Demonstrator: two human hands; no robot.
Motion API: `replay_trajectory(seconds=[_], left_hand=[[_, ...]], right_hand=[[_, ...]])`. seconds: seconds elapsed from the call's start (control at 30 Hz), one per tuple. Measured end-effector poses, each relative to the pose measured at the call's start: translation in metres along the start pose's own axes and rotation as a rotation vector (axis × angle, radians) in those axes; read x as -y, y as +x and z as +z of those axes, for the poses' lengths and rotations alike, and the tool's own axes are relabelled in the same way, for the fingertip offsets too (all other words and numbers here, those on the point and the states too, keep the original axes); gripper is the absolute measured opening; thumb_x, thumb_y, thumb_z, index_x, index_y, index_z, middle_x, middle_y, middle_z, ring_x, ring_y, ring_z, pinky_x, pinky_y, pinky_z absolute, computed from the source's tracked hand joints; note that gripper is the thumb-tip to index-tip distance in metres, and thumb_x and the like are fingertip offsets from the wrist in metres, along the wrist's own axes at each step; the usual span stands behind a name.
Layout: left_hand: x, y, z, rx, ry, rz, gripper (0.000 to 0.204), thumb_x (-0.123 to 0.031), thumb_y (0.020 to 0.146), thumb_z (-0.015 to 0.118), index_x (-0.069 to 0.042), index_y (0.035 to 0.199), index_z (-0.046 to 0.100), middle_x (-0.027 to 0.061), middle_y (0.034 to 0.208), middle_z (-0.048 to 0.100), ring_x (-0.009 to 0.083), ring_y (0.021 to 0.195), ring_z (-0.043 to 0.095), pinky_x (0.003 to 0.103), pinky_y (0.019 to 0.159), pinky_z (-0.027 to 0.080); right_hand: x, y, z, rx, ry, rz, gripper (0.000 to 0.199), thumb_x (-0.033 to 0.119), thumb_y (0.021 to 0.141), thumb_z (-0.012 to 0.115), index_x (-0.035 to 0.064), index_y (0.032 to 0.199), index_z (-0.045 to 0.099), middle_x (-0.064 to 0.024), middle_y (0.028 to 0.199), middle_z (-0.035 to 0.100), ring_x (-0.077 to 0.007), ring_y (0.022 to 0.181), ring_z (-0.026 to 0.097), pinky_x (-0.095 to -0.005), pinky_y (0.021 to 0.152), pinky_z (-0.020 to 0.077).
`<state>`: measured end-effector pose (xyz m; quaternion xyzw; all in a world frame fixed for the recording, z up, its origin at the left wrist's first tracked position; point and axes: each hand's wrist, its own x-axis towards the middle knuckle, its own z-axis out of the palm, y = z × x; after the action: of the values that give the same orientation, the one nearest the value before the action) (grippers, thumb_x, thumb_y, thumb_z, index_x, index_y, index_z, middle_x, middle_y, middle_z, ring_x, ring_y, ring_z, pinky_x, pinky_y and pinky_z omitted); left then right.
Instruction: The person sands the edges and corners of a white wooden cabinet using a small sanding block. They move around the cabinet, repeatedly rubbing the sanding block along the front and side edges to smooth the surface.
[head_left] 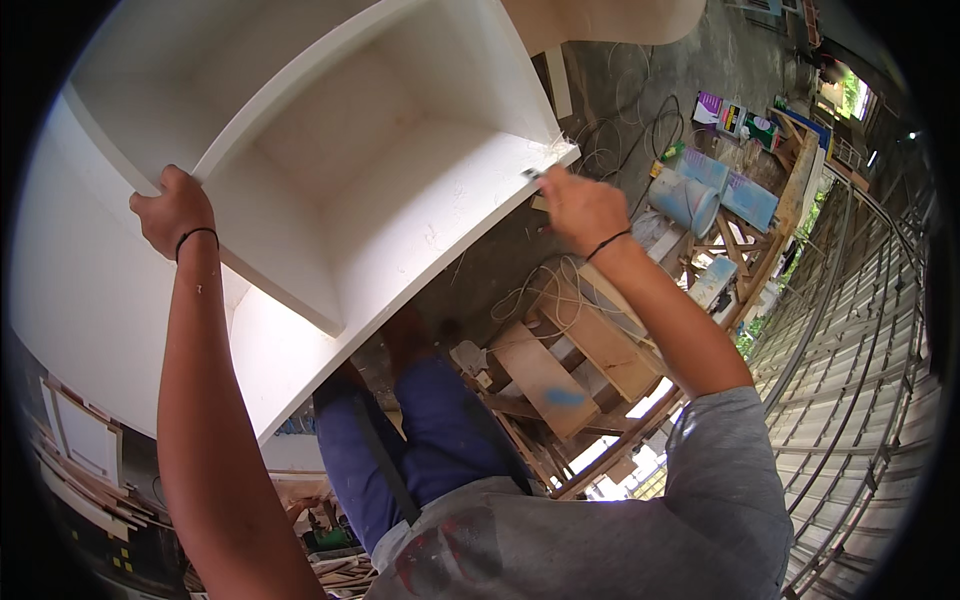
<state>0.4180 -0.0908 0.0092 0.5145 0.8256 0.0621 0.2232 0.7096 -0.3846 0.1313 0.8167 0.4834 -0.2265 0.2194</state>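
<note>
In front of me lies a white cabinet [385,235] with curved dividers and open compartments. My left hand [175,212] is closed around the edge of one curved divider [275,100], at the left. My right hand [588,212] is closed and slightly blurred by motion, beside the cabinet's right corner. A small tool with a dark and shiny tip [532,174] sticks out of it over the white edge; the fingers hide the rest, so its kind cannot be made out. Thin pale shavings [558,148] lie at that corner, and a few bits are scattered on the inner panel.
At right, a paint-stained bucket [685,200], blue-stained cans [748,202] and several tins [732,118] stand near a wooden frame [790,205]. Wooden boards [545,380] and a pale loose cable [560,290] lie beside my legs. Corrugated sheeting [840,400] runs along the right side.
</note>
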Motion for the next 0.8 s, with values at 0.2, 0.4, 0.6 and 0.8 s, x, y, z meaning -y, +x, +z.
replay_trajectory(seconds=[0.2, 0.4, 0.6, 0.8], left_hand=[[-0.003, 0.000, 0.001, 0.016, -0.042, 0.000, 0.060, -0.035, 0.078, 0.048, 0.006, 0.121, 0.049, 0.0220, 0.107, 0.065, 0.0361, 0.098, 0.063, 0.041, 0.089, 0.048], [0.002, -0.002, 0.002, -0.006, -0.002, 0.001, 0.059, -0.035, 0.078, 0.048, 0.006, 0.121, 0.050, 0.0220, 0.107, 0.065, 0.0358, 0.099, 0.063, 0.041, 0.089, 0.048], [-0.002, 0.002, -0.001, 0.012, -0.022, -0.026, 0.060, -0.035, 0.078, 0.048, 0.005, 0.122, 0.050, 0.0218, 0.109, 0.065, 0.0355, 0.100, 0.063, 0.041, 0.089, 0.048], [-0.005, 0.000, 0.000, 0.004, -0.031, -0.030, 0.061, -0.034, 0.078, 0.048, 0.006, 0.124, 0.049, 0.0213, 0.110, 0.065, 0.0351, 0.101, 0.063, 0.041, 0.089, 0.048]], right_hand=[[-0.046, 0.027, -0.002, 0.018, -0.135, 0.162, 0.031, 0.036, 0.098, 0.041, 0.0092, 0.092, 0.056, -0.0169, 0.077, 0.067, -0.0399, 0.070, 0.065, -0.0528, 0.062, 0.0501], [-0.016, 0.013, -0.029, 0.045, -0.071, 0.099, 0.026, 0.029, 0.096, 0.043, 0.0070, 0.093, 0.057, -0.0162, 0.075, 0.068, -0.0366, 0.072, 0.068, -0.0498, 0.062, 0.0525], [-0.019, 0.023, -0.006, 0.093, -0.133, 0.031, 0.026, 0.030, 0.096, 0.042, 0.0080, 0.094, 0.056, -0.0168, 0.075, 0.068, -0.0374, 0.071, 0.067, -0.0501, 0.063, 0.0524], [-0.054, 0.016, 0.000, -0.080, -0.026, 0.110, 0.030, 0.037, 0.098, 0.043, 0.0100, 0.091, 0.053, -0.0184, 0.069, 0.064, -0.0397, 0.063, 0.063, -0.0523, 0.056, 0.0479]])
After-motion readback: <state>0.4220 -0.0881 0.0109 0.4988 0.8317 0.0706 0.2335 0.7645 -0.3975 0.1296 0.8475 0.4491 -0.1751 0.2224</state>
